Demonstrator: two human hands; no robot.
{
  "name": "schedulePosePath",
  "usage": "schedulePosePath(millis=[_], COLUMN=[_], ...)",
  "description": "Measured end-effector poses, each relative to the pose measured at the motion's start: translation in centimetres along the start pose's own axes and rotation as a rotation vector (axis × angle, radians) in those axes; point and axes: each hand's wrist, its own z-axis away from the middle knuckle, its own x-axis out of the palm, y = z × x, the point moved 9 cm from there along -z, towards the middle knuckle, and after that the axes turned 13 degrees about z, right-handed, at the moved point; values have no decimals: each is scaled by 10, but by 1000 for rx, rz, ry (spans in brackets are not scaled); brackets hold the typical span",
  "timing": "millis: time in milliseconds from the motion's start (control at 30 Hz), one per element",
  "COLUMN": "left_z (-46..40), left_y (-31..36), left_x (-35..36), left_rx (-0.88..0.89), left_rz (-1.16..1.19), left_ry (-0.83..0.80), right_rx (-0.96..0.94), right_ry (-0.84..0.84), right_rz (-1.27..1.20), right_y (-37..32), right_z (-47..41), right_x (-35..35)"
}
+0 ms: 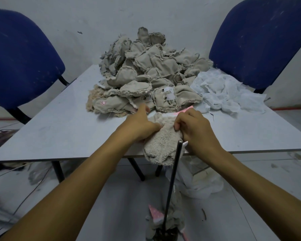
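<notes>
Our forearms reach to the grey surface's near edge, where left hand and right hand both grip a beige fleecy plush skin beside a thin black rod. Few fleecy pieces lie at its foot, and a tall heap of beige fabric skins waits, so we judge most work remains.

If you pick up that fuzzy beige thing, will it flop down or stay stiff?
Probably floppy: the fuzzy beige piece already droops over the table edge. It looks like thin cloth, so likely light. Its woolly surface probably grips well; left hand and right hand pinch it.
</notes>
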Motion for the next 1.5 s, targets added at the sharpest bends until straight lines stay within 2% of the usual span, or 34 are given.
schedulePosePath(millis=[67, 200, 267, 333, 367, 400, 433, 467, 500, 567, 633, 667, 733, 800, 867, 933, 1000, 1033, 1133, 1233, 1300, 1333, 1433, 1500], left_z=[2, 6, 7, 11, 16, 23, 33, 41, 45, 39, 34, 34, 30, 29, 29, 23, 18, 16, 10, 7, 9, 10, 18, 21], left_y=[3, 15, 17, 17, 25, 41, 63, 82, 92, 89, 69, 64, 62, 69, 69, 62, 53, 50, 46, 39, 37, 38, 50, 55], left_x=[10, 20, 16, -1, -19, -37, -45, -41, -29, 3, 32, 37, 27, 11, 5, 15, 31, 33, 26, 19, 17, 18, 22, 26], left_rx=[8, 46, 18, 31, 148, 349, 574, 752, 838, 773, 620, 586, 576, 653, 699, 652, 600, 582, 550, 472, 429, 430, 516, 560], left_rz=[18, 287, 546, 826, 800, 639, 370, 91, -124, -310, -276, -227, -64, 32, -24, -163, -285, -311, -314, -226, -166, -171, -252, -266], left_ry=[-54, -87, -19, 160, 287, 404, 458, 449, 394, 136, -143, -187, -123, 9, 82, -18, -150, -164, -54, 16, 32, 36, 26, -38], right_rx=[14, 50, 67, 140, 202, 260, 298, 303, 264, 81, -78, -110, -102, -93, -98, -80, -84, -98, -125, -70, 38, 73, 114, 56], right_ry=[-2, 9, -19, -40, -44, -40, -14, 37, 102, 204, 224, 195, 86, -36, -172, -255, -243, -212, -147, -299, -445, -463, -372, -326], right_rz=[-44, -106, -105, -179, -247, -309, -341, -337, -308, -201, -92, -45, -2, -44, -67, -29, 24, 53, 246, 393, 375, 335, 201, 117], right_y=[3, 6, 7, 13, 17, 20, 22, 22, 17, -3, -20, -23, -20, -15, -13, -5, 0, 1, 2, 8, 13, 14, 8, 0], right_z=[0, 0, -1, -3, -3, -3, -4, -4, -5, -6, -3, -2, -2, -2, -3, -4, -6, -6, -5, -2, 0, 0, -6, -10], right_x=[-1, -5, -2, 0, 1, 1, -2, -9, -19, -37, -40, -36, -22, -9, 6, 15, 14, 11, 4, 11, 21, 22, 5, -6])
